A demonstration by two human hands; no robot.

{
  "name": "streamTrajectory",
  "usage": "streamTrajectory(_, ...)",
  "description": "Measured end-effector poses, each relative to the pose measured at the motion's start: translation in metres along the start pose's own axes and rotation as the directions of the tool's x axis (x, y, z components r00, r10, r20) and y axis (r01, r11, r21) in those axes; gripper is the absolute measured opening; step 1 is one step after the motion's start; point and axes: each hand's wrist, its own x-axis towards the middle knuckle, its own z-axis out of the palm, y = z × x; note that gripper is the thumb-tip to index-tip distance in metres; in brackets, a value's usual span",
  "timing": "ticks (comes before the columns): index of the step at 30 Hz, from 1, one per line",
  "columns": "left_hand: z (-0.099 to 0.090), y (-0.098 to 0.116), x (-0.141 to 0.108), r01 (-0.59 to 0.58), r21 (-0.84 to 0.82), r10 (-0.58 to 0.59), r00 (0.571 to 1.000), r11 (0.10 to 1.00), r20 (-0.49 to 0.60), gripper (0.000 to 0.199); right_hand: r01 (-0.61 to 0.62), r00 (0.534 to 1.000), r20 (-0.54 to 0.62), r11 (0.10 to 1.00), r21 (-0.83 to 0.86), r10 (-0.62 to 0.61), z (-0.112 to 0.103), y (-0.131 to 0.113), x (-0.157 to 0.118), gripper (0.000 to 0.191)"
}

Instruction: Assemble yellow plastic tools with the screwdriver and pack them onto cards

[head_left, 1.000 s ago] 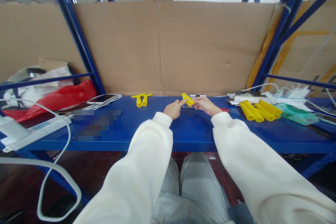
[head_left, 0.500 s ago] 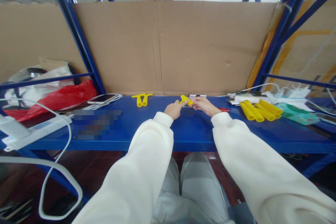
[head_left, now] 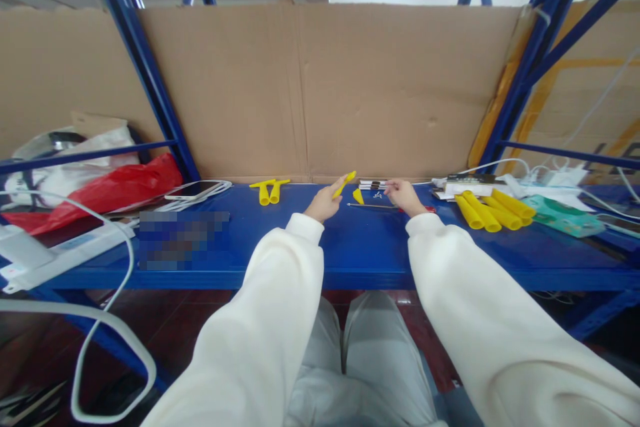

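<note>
My left hand (head_left: 324,204) is closed on a yellow plastic piece (head_left: 345,183), held tilted above the blue table. Just right of it a second yellow piece (head_left: 358,197) rests on the table, beside a thin metal rod or screwdriver shaft (head_left: 370,205). My right hand (head_left: 401,195) is closed, its fingertips pinched next to some tiny silvery parts (head_left: 378,195); whatever it may hold is too small to make out. A red handle (head_left: 431,209) shows partly behind my right wrist.
Two T-shaped yellow pieces (head_left: 269,192) stand at the back left. Several yellow tubes (head_left: 493,211) lie at the right, near a green packet (head_left: 563,215). A phone (head_left: 193,190), red bag (head_left: 107,190) and power strip (head_left: 70,255) are at the left. Cardboard (head_left: 310,93) backs the table.
My hands have moved apart. The left has tilted its yellow piece upward and to the left; the right has shifted away to the right. The second yellow piece and tiny parts are now visible.
</note>
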Motion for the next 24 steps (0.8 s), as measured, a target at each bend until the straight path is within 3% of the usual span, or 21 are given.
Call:
streamTrajectory(4, 0.001, -0.003, 0.003, 0.157, -0.366, -0.144, 0.988, 0.917, 0.063, 0.07, -0.007, 0.996, 0.079, 0.928, -0.372, 0.039, -0.005, 0.008, 0.001, 0.034)
streamTrajectory(9, 0.007, 0.006, 0.0, 0.31, -0.632, -0.218, 0.951, 0.71, 0.221, 0.078, 0.004, 0.971, 0.196, 0.813, -0.582, 0.136, -0.001, -0.005, -0.002, 0.041)
streamTrajectory(17, 0.007, 0.018, -0.008, 0.461, -0.683, -0.169, 0.876, 0.567, 0.452, 0.081, 0.054, 0.957, 0.246, 0.733, -0.678, 0.157, 0.002, -0.012, 0.003, 0.046)
streamTrajectory(24, 0.006, 0.015, -0.006, 0.496, -0.691, -0.136, 0.851, 0.526, 0.507, 0.082, 0.098, 0.964, 0.244, 0.716, -0.692, 0.104, 0.004, -0.014, 0.003, 0.034)
